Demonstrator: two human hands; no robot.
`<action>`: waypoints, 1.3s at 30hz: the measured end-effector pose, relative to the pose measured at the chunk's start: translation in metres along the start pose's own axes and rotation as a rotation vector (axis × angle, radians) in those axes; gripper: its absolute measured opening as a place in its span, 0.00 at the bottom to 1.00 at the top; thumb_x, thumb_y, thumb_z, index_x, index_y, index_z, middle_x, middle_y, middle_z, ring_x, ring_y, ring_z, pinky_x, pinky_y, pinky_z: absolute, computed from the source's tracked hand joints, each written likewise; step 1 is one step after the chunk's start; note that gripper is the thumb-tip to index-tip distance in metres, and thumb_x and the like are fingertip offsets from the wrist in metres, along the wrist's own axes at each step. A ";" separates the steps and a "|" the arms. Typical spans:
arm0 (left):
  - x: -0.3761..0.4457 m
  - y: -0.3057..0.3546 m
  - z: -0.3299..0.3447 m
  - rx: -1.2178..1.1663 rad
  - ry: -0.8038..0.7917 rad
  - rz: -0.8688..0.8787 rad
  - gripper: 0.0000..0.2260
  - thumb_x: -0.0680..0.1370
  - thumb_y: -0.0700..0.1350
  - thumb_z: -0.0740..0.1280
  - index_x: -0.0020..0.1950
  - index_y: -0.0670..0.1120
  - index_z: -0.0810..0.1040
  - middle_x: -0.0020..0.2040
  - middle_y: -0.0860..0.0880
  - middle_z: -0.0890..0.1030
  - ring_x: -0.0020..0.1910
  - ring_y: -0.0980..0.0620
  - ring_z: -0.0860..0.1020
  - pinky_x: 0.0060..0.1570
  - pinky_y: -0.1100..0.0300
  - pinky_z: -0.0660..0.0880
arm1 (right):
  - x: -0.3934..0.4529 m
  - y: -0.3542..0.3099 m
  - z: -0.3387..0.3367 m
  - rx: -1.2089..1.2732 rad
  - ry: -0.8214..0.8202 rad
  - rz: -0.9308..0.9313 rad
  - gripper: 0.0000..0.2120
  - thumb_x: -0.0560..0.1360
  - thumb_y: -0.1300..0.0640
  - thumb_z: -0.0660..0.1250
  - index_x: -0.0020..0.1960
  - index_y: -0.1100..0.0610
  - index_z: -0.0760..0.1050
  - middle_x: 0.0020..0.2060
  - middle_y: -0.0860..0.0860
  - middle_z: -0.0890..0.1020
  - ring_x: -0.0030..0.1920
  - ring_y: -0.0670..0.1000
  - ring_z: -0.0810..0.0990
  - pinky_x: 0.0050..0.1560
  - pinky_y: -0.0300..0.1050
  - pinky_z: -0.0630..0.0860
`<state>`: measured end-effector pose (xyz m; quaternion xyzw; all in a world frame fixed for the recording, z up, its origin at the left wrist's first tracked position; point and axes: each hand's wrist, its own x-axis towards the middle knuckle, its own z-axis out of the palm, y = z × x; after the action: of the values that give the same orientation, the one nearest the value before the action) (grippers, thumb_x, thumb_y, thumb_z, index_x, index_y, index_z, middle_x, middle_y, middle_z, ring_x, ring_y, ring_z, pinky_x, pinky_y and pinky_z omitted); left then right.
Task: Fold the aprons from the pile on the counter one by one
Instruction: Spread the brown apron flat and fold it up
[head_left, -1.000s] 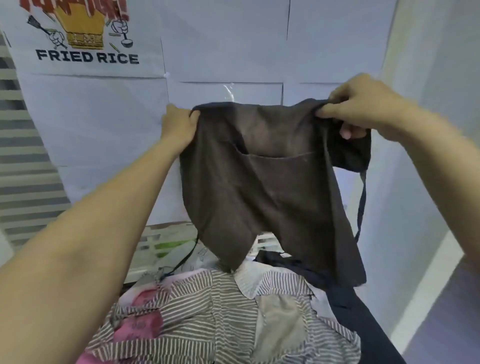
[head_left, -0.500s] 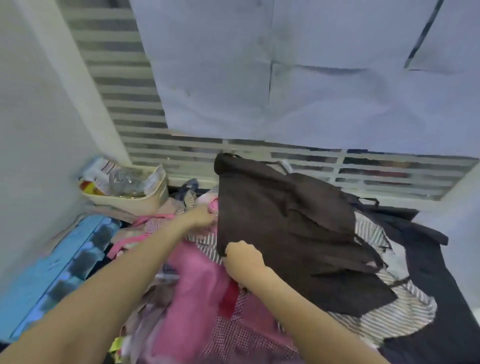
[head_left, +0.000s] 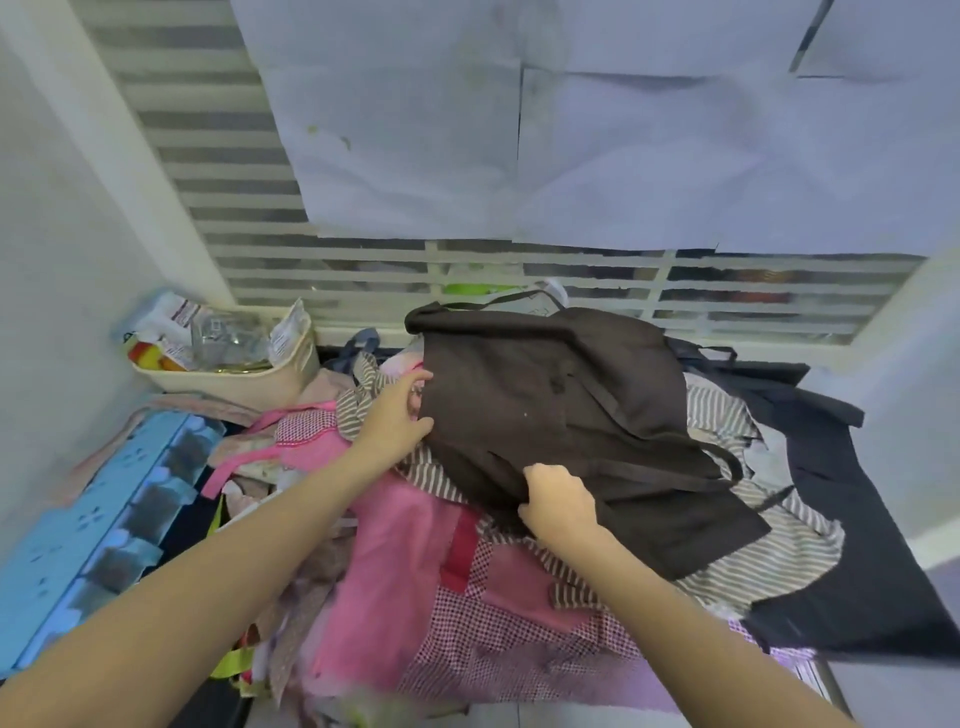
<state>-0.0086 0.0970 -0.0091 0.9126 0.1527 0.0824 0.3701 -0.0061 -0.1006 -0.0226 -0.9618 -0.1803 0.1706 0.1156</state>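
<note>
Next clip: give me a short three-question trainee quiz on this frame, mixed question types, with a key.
1. True or false: the dark brown apron hangs in the air.
2. Which hand grips its near edge? A left hand B right hand
3. What sits in the back left corner?

Key: 1 false, it lies on the pile. 2 B. 3 a beige basket of packets.

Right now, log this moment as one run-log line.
step: folding brown apron on pile | left hand: grips its left edge | right hand: grips its near edge | fold: unfinished
</note>
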 end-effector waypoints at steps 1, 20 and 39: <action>0.000 0.004 -0.003 0.074 -0.001 0.038 0.17 0.74 0.33 0.66 0.62 0.42 0.75 0.45 0.45 0.74 0.45 0.48 0.73 0.41 0.63 0.64 | 0.000 0.005 -0.007 -0.004 0.037 0.031 0.08 0.76 0.60 0.62 0.55 0.60 0.72 0.56 0.57 0.76 0.56 0.60 0.77 0.48 0.47 0.72; -0.020 0.107 0.014 -0.117 -0.761 0.032 0.20 0.74 0.43 0.70 0.64 0.45 0.70 0.56 0.49 0.77 0.55 0.53 0.75 0.57 0.61 0.69 | 0.021 0.042 -0.062 0.668 0.168 -0.101 0.03 0.78 0.60 0.61 0.48 0.59 0.72 0.38 0.54 0.81 0.32 0.55 0.83 0.37 0.52 0.82; -0.056 0.056 0.002 -0.231 -0.507 -0.555 0.13 0.80 0.50 0.62 0.54 0.42 0.79 0.53 0.46 0.82 0.51 0.50 0.81 0.54 0.60 0.77 | 0.042 0.138 -0.107 -0.127 -1.002 -0.073 0.29 0.76 0.62 0.68 0.72 0.64 0.61 0.61 0.62 0.77 0.38 0.49 0.85 0.42 0.37 0.79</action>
<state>-0.0481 0.0388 0.0270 0.7804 0.2874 -0.2322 0.5045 0.1127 -0.2266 0.0247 -0.7599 -0.2570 0.5959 -0.0380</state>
